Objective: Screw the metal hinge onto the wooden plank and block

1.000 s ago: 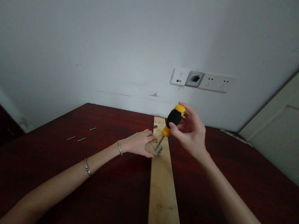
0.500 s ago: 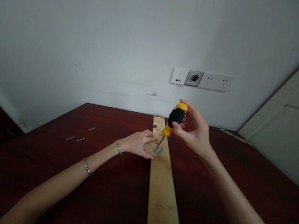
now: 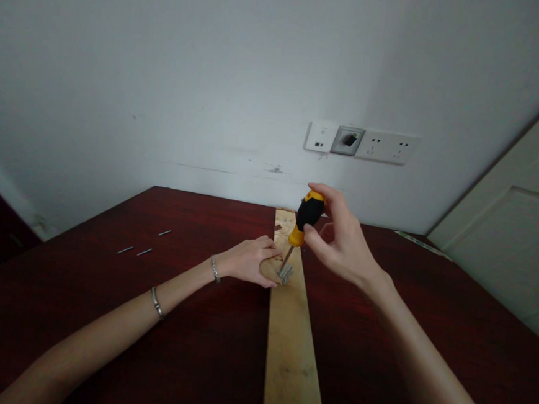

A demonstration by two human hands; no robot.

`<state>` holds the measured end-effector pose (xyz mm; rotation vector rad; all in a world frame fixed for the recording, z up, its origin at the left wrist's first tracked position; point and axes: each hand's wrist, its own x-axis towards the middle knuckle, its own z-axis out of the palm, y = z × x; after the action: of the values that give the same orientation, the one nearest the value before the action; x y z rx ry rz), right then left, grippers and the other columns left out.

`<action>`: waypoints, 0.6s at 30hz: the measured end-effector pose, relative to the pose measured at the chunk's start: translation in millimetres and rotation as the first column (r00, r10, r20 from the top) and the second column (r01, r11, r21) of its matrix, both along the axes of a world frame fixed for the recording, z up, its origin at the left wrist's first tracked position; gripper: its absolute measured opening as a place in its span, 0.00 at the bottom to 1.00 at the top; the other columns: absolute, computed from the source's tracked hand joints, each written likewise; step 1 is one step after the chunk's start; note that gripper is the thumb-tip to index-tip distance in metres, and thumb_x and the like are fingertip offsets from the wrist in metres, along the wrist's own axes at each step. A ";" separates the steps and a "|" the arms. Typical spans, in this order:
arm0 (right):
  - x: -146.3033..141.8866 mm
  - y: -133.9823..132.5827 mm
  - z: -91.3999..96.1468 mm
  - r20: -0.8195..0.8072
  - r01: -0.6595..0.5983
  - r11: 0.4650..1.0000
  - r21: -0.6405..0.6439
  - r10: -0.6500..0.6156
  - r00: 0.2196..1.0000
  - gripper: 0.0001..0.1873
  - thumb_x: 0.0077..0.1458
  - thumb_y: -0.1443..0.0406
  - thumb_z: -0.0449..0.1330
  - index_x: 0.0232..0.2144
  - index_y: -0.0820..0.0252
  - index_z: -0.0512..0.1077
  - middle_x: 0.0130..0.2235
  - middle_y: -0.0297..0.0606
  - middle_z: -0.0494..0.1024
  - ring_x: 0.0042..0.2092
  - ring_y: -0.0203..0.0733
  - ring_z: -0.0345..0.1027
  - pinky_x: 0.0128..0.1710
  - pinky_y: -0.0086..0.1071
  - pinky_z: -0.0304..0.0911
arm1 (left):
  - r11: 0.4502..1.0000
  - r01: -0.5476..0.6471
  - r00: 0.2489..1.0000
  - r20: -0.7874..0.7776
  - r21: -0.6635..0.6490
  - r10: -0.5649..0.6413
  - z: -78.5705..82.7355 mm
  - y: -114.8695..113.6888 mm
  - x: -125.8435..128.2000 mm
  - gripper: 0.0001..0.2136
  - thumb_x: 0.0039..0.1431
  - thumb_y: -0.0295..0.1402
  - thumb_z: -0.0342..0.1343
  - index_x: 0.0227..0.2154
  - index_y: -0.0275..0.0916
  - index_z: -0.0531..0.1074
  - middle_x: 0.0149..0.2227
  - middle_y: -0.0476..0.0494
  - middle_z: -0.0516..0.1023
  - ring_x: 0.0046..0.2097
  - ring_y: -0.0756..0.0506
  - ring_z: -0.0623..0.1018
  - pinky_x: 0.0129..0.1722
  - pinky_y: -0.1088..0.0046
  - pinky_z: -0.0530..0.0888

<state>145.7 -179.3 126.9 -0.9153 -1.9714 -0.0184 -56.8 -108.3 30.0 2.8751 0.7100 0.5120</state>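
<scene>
My right hand [image 3: 337, 232] is closed round the yellow-and-black handle of a screwdriver [image 3: 308, 212]. The screwdriver leans, its shaft running down to a small metal piece [image 3: 286, 275] that looks like a hinge. Exactly where the tip sits is too small to tell. With thumb and fingers my left hand [image 3: 253, 262] grips a small wooden piece [image 3: 269, 269] against the long wooden board [image 3: 291, 347]. The metal piece lies at the right end of that wooden piece, over the board.
Three screws or nails [image 3: 144, 252] lie on the dark red tabletop [image 3: 182, 357] to the left. Behind the table rises a white wall [image 3: 213, 85] with sockets [image 3: 387, 147]. A pale door [image 3: 524, 222] stands at the right.
My right hand and the screwdriver handle have shifted left, so the screwdriver stands more upright. My left hand stays on the wooden piece.
</scene>
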 end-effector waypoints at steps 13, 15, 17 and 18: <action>1.0 -6.2 8.5 -0.133 -0.109 0.993 -0.037 0.103 0.986 0.25 0.55 0.66 0.58 0.55 0.50 0.63 0.50 0.40 0.70 0.49 0.46 0.66 0.45 0.41 0.70 | 0.995 -0.046 0.998 0.047 -0.085 0.050 -2.3 -11.0 9.6 0.30 0.45 0.50 0.63 0.49 0.38 0.70 0.48 0.38 0.70 0.50 0.39 0.71 0.51 0.59 0.69; -0.3 -5.6 8.6 -0.120 -0.076 0.996 -0.048 0.070 0.990 0.23 0.53 0.63 0.61 0.52 0.50 0.67 0.48 0.40 0.70 0.47 0.45 0.66 0.41 0.40 0.71 | 0.995 -0.055 0.997 0.047 -0.083 0.059 -3.1 -10.0 9.1 0.30 0.45 0.50 0.64 0.48 0.39 0.70 0.48 0.39 0.70 0.50 0.39 0.71 0.51 0.59 0.70; -0.9 -4.0 7.7 -0.127 -0.028 0.999 -0.037 0.023 0.992 0.23 0.51 0.61 0.63 0.50 0.51 0.69 0.45 0.41 0.70 0.43 0.44 0.67 0.37 0.38 0.71 | 0.994 -0.069 0.997 0.036 -0.086 0.072 -3.9 -9.5 8.9 0.30 0.44 0.51 0.63 0.48 0.40 0.70 0.48 0.39 0.70 0.49 0.39 0.71 0.50 0.58 0.70; -0.7 -3.0 6.8 -0.138 -0.020 0.999 -0.032 0.015 0.990 0.23 0.51 0.61 0.63 0.50 0.51 0.69 0.44 0.40 0.70 0.42 0.43 0.67 0.37 0.38 0.71 | 0.993 -0.073 0.997 0.032 -0.088 0.076 -4.1 -9.3 8.9 0.30 0.45 0.51 0.63 0.48 0.40 0.70 0.48 0.39 0.70 0.49 0.39 0.71 0.50 0.58 0.70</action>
<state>145.0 -182.3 133.7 -0.8965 -1.8561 0.0860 -47.9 -117.7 25.9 2.7607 0.8152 0.5268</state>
